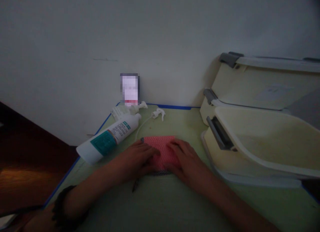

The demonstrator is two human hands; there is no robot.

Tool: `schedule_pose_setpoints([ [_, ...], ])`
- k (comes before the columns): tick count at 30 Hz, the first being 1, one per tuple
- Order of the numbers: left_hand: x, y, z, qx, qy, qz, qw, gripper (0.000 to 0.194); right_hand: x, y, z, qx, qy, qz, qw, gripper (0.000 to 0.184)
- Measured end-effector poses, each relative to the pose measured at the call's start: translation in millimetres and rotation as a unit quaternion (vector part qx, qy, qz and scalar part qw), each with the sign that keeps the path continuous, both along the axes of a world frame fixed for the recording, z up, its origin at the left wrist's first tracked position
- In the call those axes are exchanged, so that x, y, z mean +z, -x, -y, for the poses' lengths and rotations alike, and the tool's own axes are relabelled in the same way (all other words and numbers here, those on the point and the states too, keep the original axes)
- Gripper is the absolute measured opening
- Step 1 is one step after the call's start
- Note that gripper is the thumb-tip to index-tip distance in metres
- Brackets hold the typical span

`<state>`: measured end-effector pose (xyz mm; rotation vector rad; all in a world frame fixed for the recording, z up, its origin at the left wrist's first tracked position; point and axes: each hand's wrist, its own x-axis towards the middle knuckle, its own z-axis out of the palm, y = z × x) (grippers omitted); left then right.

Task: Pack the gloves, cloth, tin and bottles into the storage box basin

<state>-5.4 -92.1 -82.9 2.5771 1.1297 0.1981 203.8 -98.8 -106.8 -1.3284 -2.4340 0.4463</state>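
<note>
A pink patterned piece, which looks like a folded cloth (162,148) with a black-and-white edge, lies flat on the pale green tabletop. My left hand (140,157) rests over its left side, fingers stretched out and lying on it. At the right side, my right hand (186,157) touches the cloth, with its thumb near the lower edge and its fingers at the upper part. Both hands are open, and the cloth's side edges are partly hidden beneath them. Just below my left hand lies a thin dark object, perhaps a pen (135,185).
A white bottle with a teal label (107,138) lies on its side at left. Its neck is near a clear pump bottle (121,111). A white pump head (158,114) with a tube lies behind the cloth. A cream lidded bin (210,145) stands open at right. A pixelated rectangle (130,88) is by the wall.
</note>
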Motion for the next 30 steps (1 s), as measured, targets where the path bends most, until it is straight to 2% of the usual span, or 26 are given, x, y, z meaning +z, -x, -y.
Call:
schedule_pose_setpoints([
  [4,-2.6,2,-1,0.0,-0.026,-0.035,0.999,0.046,-9.7,-6,1,0.011,0.005,0.063,0.998,0.062],
  [7,-5.4,3,0,-0.006,-0.012,-0.094,0.995,0.055,-13.6,-6,3,0.017,0.005,0.097,0.995,0.064],
  [14,-8.7,5,1,0.013,0.012,-0.155,0.988,0.07,-11.7,-3,1,-0.016,0.004,0.084,0.996,0.073],
  [17,-5.6,4,-1,0.015,0.007,-0.147,0.989,0.069,-9.0,0,-2,-0.046,0.007,0.046,0.998,0.071],
  [20,1.0,1,-3,0.027,-0.012,-0.108,0.994,0.053,-9.3,3,-6,-0.065,-0.007,0.004,0.998,0.062],
  [25,15.5,-15,-20,0.1,0.011,-0.093,0.991,0.032,-12.1,0,-12,-0.069,-0.052,-0.025,0.996,0.043],
  [26,18.2,-18,-26,0.112,0.015,-0.098,0.989,0.031,-11.2,-1,-12,-0.075,-0.052,-0.02,0.996,0.041],
  [28,22.5,-27,-43,0.122,0.026,-0.11,0.986,0.044,-7.7,-3,-12,-0.098,-0.046,0.003,0.994,0.04],
  [30,25.4,-35,-61,0.109,0.057,-0.135,0.983,0.044,-3.0,-4,-9,-0.12,-0.041,0.032,0.991,0.038],
])
